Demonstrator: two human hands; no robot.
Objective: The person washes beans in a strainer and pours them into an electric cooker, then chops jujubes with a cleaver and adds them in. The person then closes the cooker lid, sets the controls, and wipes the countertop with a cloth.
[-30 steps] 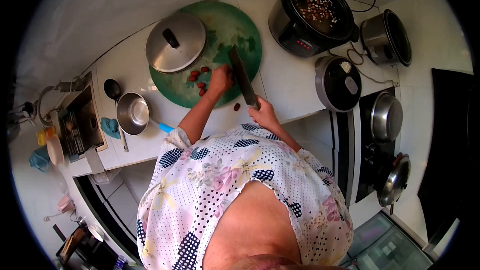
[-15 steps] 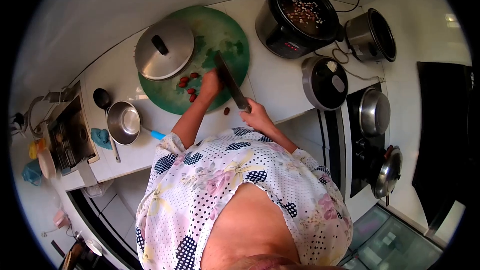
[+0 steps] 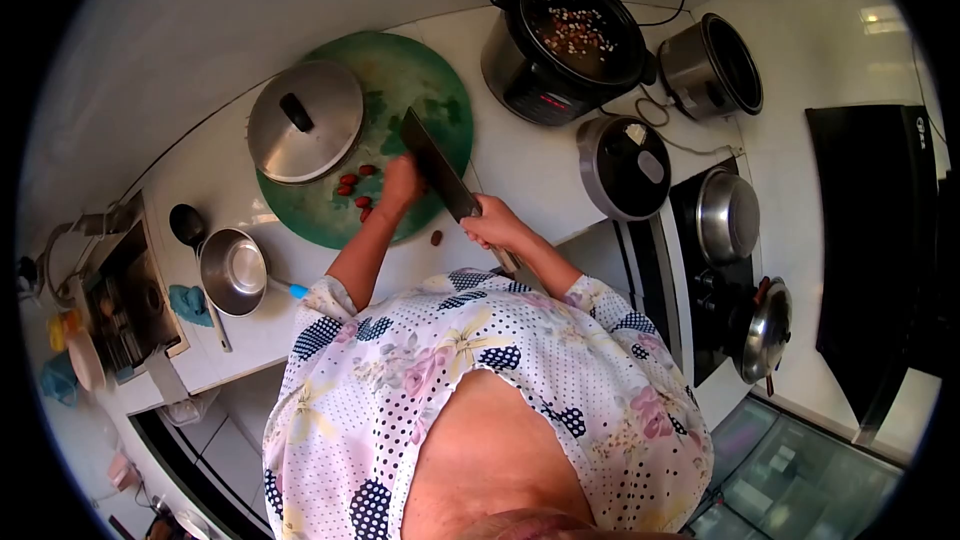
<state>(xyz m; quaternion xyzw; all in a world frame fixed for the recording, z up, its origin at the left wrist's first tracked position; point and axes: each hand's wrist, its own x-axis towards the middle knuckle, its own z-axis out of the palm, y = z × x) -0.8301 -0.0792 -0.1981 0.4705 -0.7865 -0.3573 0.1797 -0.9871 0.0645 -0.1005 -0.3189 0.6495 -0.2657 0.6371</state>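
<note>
A large cleaver (image 3: 437,166) slants over the round green cutting board (image 3: 440,90), its handle toward my body. My right hand (image 3: 493,223) is closed on it where blade and handle meet. My left hand (image 3: 403,180) is closed over the board, just left of the blade; anything in its fingers is hidden. Several red dates (image 3: 348,180) lie on the board left of my left hand. One darker date (image 3: 436,238) rests on the white counter near the board's edge. A steel lid (image 3: 325,145) with a black knob covers the board's left part.
An open cooker (image 3: 515,70) with beans in liquid stands at the back, beside an empty inner pot (image 3: 690,70) and a cooker lid (image 3: 610,175). To the left are a saucepan (image 3: 233,272), ladle (image 3: 187,224), blue cloth (image 3: 188,305) and sink (image 3: 170,330). Right: stove pans (image 3: 727,215).
The whole view has shifted, with the board and cookers now farther left. My right hand has moved along the cleaver toward the blade, so more of the handle shows behind it.
</note>
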